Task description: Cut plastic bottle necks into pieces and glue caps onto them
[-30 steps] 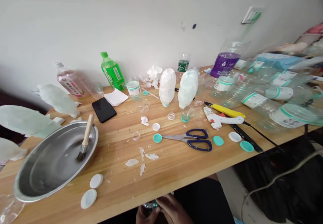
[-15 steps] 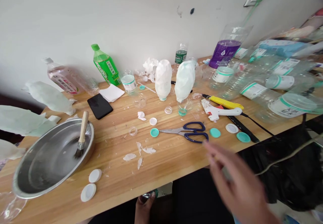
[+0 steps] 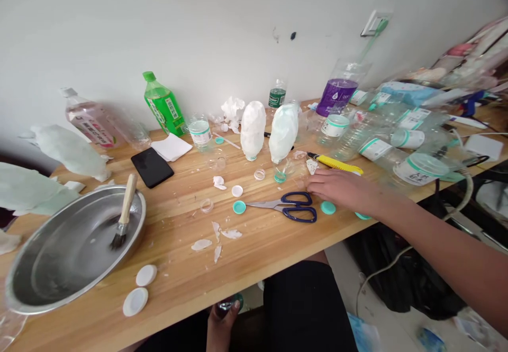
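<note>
My right hand point(image 3: 337, 187) reaches across the table's right side with its fingers bent over a white hot glue gun point(image 3: 311, 166). Most of that gun is hidden under the hand; only its speckled front end shows. Just left of the fingers lie dark blue-handled scissors point(image 3: 297, 206), beside a green cap point(image 3: 327, 207). A yellow utility knife point(image 3: 337, 164) rests behind the hand. Below the table edge, my left hand point(image 3: 223, 324) is closed around a shiny, see-through plastic bottle piece point(image 3: 230, 303) with a greenish edge, partly hidden.
A steel basin point(image 3: 75, 256) holding a brush point(image 3: 126, 209) stands at left. Two paper-covered bottles point(image 3: 253, 129) stand mid-table, and a phone point(image 3: 152, 167) lies behind the basin. Several clear bottles point(image 3: 377, 148) crowd the right. Paper scraps and caps dot the tabletop point(image 3: 178, 246).
My right hand has moved from in front of the table edge onto the glue gun, covering it. The left hand stays low with the plastic piece. The view has shifted slightly right.
</note>
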`<action>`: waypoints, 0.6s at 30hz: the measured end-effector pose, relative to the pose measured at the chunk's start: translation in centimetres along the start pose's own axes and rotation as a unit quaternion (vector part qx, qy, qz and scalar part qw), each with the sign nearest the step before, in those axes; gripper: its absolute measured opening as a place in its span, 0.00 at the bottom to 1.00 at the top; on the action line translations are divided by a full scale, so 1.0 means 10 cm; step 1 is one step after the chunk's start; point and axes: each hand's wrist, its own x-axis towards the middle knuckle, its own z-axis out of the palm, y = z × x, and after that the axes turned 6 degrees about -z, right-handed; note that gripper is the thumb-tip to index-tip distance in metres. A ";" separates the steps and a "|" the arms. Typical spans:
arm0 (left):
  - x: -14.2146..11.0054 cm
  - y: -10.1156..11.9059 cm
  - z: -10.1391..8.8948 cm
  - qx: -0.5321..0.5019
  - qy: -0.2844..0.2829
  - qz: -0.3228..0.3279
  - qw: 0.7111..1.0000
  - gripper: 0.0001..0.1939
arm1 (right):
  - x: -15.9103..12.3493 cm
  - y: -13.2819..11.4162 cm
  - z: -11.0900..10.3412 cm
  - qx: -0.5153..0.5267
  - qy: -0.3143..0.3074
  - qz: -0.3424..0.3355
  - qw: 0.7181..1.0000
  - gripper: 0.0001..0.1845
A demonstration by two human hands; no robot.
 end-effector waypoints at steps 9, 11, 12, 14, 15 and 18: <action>0.08 0.05 -0.07 0.030 -0.039 -0.018 0.999 0.28 | 0.01 0.04 -0.14 -0.007 -0.080 -0.032 0.996 0.10; 0.06 0.05 -0.06 0.031 -0.041 -0.014 0.999 0.28 | 0.02 0.02 -0.15 -0.007 -0.083 -0.040 0.996 0.10; 0.04 0.06 -0.05 0.031 -0.043 -0.010 0.999 0.28 | 0.03 0.02 -0.15 -0.008 -0.083 -0.045 0.995 0.10; -0.01 0.08 -0.05 0.029 -0.047 0.001 0.998 0.27 | 0.05 0.01 -0.14 -0.011 -0.081 -0.052 0.995 0.11; -0.04 0.10 -0.05 0.028 -0.048 0.005 0.998 0.26 | 0.05 0.01 -0.15 -0.012 -0.077 -0.052 0.996 0.12; -0.09 0.12 -0.06 0.023 -0.047 0.013 0.999 0.26 | 0.06 -0.02 -0.24 -0.009 -0.038 -0.026 0.999 0.13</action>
